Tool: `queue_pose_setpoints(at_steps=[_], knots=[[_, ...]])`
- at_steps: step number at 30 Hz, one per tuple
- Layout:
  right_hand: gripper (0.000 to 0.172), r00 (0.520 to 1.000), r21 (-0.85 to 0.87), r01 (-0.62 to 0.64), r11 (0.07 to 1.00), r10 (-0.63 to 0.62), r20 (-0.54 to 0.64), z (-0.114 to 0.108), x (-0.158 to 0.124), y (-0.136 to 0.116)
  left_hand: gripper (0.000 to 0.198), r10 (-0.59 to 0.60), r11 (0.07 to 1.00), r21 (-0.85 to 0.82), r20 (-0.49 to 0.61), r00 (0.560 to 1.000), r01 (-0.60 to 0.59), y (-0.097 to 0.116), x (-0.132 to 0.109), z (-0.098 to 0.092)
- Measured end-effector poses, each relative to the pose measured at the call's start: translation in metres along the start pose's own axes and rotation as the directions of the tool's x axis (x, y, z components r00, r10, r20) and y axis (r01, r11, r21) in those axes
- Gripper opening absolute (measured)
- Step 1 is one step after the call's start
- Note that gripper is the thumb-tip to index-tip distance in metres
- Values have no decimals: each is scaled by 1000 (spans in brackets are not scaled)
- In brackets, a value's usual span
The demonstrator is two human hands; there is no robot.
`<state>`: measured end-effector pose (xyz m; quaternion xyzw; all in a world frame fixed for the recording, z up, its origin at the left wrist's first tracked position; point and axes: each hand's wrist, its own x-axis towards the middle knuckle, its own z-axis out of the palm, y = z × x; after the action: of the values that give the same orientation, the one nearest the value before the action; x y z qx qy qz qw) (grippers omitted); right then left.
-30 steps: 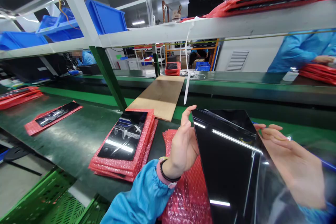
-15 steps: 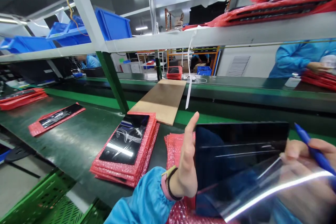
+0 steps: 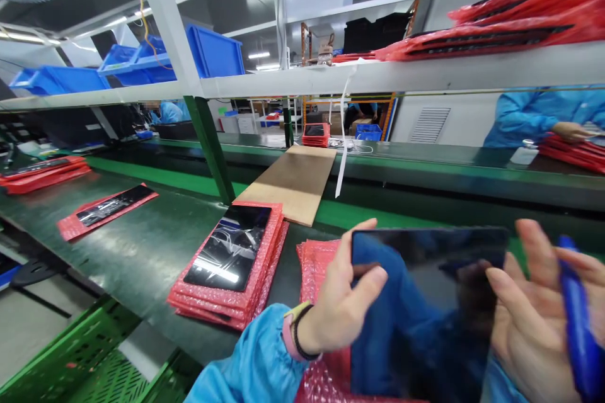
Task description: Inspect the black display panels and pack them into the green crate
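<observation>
A flat black screen panel (image 3: 425,315) is held up at the lower right, its glossy face reflecting blue sleeves. My left hand (image 3: 343,296) grips its left edge, thumb lying over the front. At the opposite edge is my right hand (image 3: 534,308), its thumb by the glass and a blue pen (image 3: 579,321) tucked between its fingers. Whether the right fingers press on the panel is hard to tell. Below and behind the panel lie red bubble-wrap sleeves (image 3: 316,264). Left of them, another black panel (image 3: 231,245) under wrinkled clear film rests on a red bubble-wrap stack (image 3: 212,308).
A sleeved panel (image 3: 113,204) lies farther left on the green bench (image 3: 155,233). A wooden board (image 3: 293,179) spans toward the conveyor. Overhead runs a white shelf (image 3: 425,75); a green post (image 3: 210,151) stands beneath. A green crate (image 3: 70,352) sits lower left. A co-worker's sleeve (image 3: 524,116) shows across.
The clear film seen lifting off the panel no longer shows over it. My left hand has closed onto the left edge, thumb over the face. My right hand has turned, fingers upward.
</observation>
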<state>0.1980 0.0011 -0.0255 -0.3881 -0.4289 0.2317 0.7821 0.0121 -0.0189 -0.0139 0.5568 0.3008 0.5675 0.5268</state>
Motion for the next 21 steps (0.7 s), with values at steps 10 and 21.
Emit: queue_pose_setpoints(at_steps=[10, 21], knots=[[39, 896, -279, -328, 903, 390, 211, -62, 26, 123, 29, -475, 880, -267, -482, 736, 393, -78, -16, -67], [20, 713, -373, -466, 803, 590, 379, -70, 22, 172, 38, -348, 929, -70, -495, 796, 363, -101, -14, -71]])
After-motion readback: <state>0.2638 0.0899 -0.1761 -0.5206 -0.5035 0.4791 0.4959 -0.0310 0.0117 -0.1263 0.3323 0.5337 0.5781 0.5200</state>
